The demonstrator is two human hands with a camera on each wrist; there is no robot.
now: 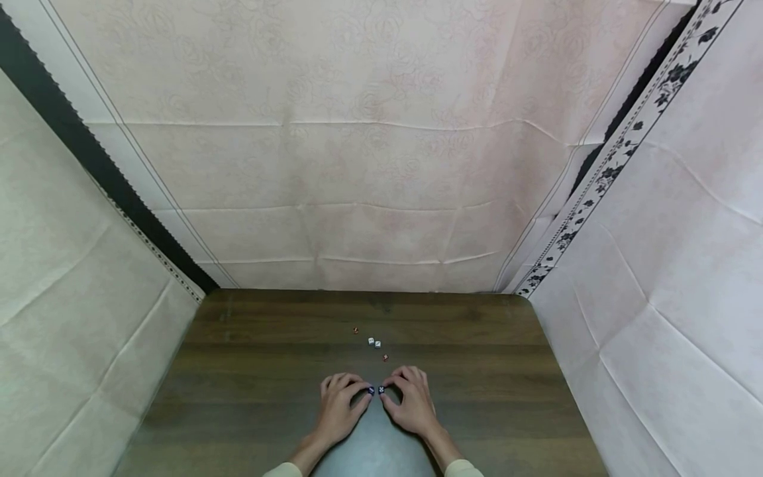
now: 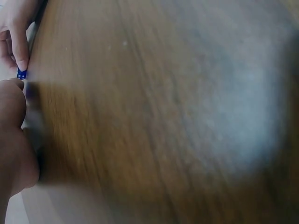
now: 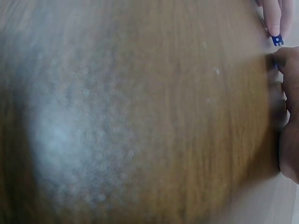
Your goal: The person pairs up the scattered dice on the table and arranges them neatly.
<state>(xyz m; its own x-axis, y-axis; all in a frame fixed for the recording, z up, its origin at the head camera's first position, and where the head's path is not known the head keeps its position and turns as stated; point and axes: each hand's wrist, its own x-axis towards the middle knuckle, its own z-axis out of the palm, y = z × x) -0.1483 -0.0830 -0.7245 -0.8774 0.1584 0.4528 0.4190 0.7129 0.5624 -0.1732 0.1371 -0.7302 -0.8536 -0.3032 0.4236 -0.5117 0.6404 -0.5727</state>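
Between thumb and index finger, my left hand (image 1: 341, 405) pinches a dark blue die (image 1: 371, 391) with pale pips. Facing it, my right hand (image 1: 412, 403) pinches a second blue die (image 1: 381, 390). A narrow gap parts the two dice, low over the tabletop. In the left wrist view a blue die (image 2: 21, 73) shows at the left edge under the other hand's fingertip. The right wrist view has a blue die (image 3: 277, 40) at its right edge. Beyond the hands lie two white dice (image 1: 374, 342) side by side, a red die (image 1: 385, 358) and an orange-red die (image 1: 356, 330).
The brown wood-grain table (image 1: 256, 358) has rounded far corners. Pale patterned cloth (image 1: 357, 165) hangs behind it, with more cloth at the left (image 1: 77, 298) and right (image 1: 667, 298). A glare patch lies on the table between the forearms.
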